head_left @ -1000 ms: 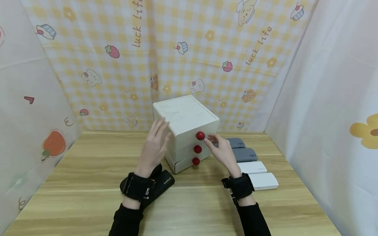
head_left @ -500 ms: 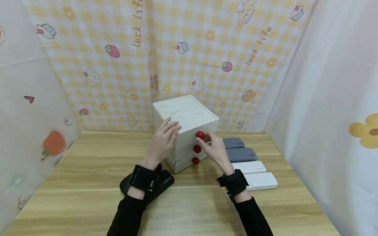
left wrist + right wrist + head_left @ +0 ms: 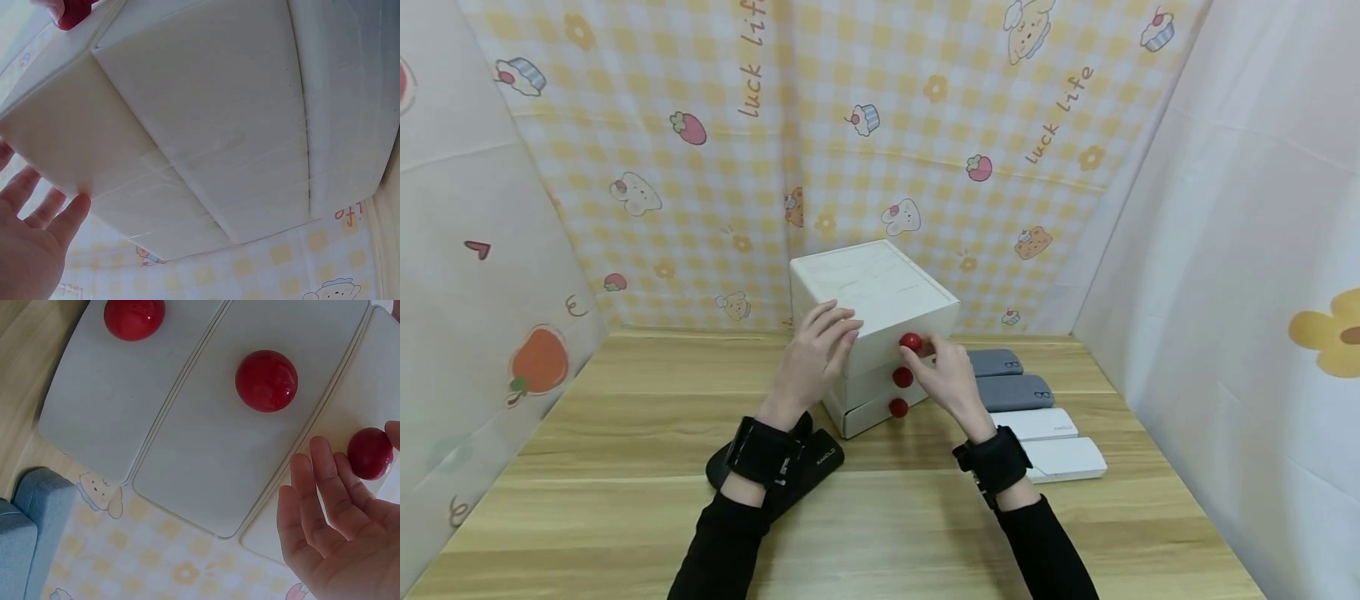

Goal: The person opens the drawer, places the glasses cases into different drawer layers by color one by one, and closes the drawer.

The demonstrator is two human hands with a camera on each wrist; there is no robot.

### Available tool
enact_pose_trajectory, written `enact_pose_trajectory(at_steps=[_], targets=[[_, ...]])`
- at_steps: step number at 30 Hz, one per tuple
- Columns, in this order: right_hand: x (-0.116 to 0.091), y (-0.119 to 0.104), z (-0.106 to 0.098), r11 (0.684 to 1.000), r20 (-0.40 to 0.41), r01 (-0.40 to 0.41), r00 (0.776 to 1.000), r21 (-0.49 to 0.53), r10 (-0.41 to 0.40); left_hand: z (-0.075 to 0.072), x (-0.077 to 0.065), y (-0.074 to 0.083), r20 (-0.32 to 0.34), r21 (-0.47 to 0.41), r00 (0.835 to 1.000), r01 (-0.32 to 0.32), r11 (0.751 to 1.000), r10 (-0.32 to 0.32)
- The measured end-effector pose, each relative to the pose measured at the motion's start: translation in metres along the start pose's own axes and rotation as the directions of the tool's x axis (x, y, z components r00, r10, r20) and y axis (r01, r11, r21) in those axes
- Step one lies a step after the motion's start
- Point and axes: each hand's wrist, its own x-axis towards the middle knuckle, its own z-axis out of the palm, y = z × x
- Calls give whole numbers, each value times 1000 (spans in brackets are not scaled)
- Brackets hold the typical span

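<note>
A white drawer cabinet [image 3: 880, 287] with three drawers stands at the middle back of the table, its front turned toward the right. Each drawer front carries a round red knob. My right hand [image 3: 951, 379] pinches the top knob [image 3: 370, 454] between thumb and forefinger, the other fingers extended beside it in the right wrist view. The middle knob [image 3: 266, 381] and bottom knob [image 3: 134, 315] are untouched. At the cabinet's upper left side, my left hand [image 3: 808, 362] rests with fingers spread, fingertips on the edge of the top. No gap shows at the top drawer.
Two black cases [image 3: 808, 471] lie partly beneath my left forearm. Right of the cabinet are two grey glasses cases [image 3: 1017, 392] and two white cases [image 3: 1066, 459] in a row. A checked curtain [image 3: 700, 208] hangs behind the wooden table [image 3: 625, 467].
My right hand has moved left to the top knob and its fingers have pinched it. My left hand has moved right onto the cabinet's top edge. Both have hardly moved in the last half second.
</note>
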Motion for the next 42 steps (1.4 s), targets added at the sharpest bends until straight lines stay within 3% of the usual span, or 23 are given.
enact_pose_trajectory(at_steps=[9, 15, 19, 25, 35, 38, 40, 42], targets=[[-7, 0, -6, 1000, -13, 15, 1000, -23, -15, -3, 2, 2, 19, -69, 999, 38, 997, -37], [-13, -2, -12, 998, -11, 28, 1000, -53, -28, -5, 1, 6, -9, -47, 998, 59, 997, -60], [-16, -1, -16, 997, 1, 29, 1000, -71, -29, -9, 2, 12, -16, -21, 992, 126, 992, -127], [-22, 0, -24, 994, 20, 25, 1000, -105, -23, -17, 2, 22, 60, 10, 974, 216, 976, -216], [-32, -1, -36, 987, 66, 18, 998, -157, -8, -25, 5, 21, 162, -18, 957, 248, 969, -242], [-33, -1, -37, 986, 67, 26, 998, -163, -16, -28, 7, 22, 207, 0, 931, 307, 952, -301], [-34, -1, -38, 987, 68, 30, 997, -161, -19, -30, 9, 24, 248, 11, 905, 353, 935, -345], [-35, -1, -39, 988, 72, 29, 997, -152, -18, -32, 12, 25, 294, 22, 869, 412, 911, -399]])
